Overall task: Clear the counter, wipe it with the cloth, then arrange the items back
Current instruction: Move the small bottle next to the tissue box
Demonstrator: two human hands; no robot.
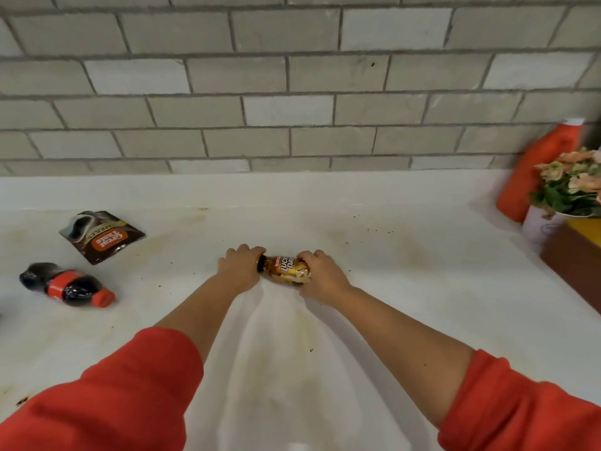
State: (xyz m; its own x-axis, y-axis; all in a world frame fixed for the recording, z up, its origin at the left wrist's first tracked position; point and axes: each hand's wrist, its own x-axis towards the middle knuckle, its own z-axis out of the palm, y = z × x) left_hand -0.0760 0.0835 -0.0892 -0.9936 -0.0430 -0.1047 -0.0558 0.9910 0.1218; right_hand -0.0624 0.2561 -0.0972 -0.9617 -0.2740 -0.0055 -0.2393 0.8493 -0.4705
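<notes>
You're facing a wall [292,76] of grey brick-laid tiles with darker grout, and it fills the far half of your view. Below it runs a white counter [422,304] in soft light, with yellowish stains [292,359] near you and dark specks [374,230] far right.

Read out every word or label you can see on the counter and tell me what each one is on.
"LUCKY DAY": gold packet; small word above it blurred.
"ANULES": brown pouch, upside down; orange logo blurred.
Red label on cola bottle: unreadable.
</notes>
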